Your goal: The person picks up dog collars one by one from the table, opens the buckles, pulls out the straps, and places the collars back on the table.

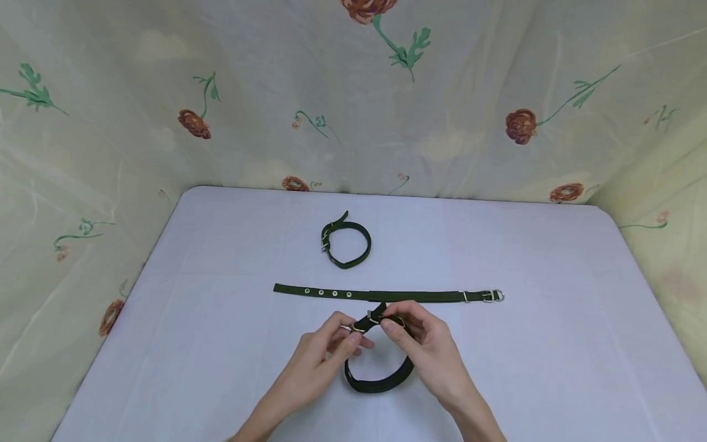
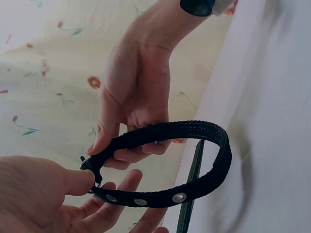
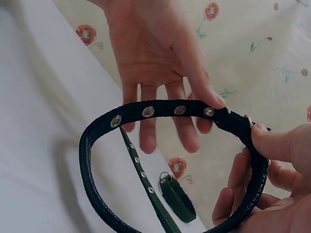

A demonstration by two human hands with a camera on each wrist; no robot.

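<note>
A black collar (image 1: pixel 381 385) with metal eyelets is held up in a closed loop, its buckle end toward the far side. My left hand (image 1: pixel 317 362) pinches the band by a metal ring, thumb on top and the other fingers loosely spread beneath. On the other side of the buckle, my right hand (image 1: pixel 433 350) pinches the band between thumb and fingertips. In the right wrist view, the row of eyelets (image 3: pixel 148 111) runs along the band in front of the left palm. Part of the buckle is hidden behind the right thumb.
A green collar (image 1: pixel 414 296) lies straight across the white table (image 1: pixel 221 258), just beyond the hands, with eyelets at left and buckle at right. Farther back lies another green collar (image 1: pixel 345 265), fastened in a ring. Flower-patterned cloth (image 1: pixel 453 123) surrounds the table's back and sides.
</note>
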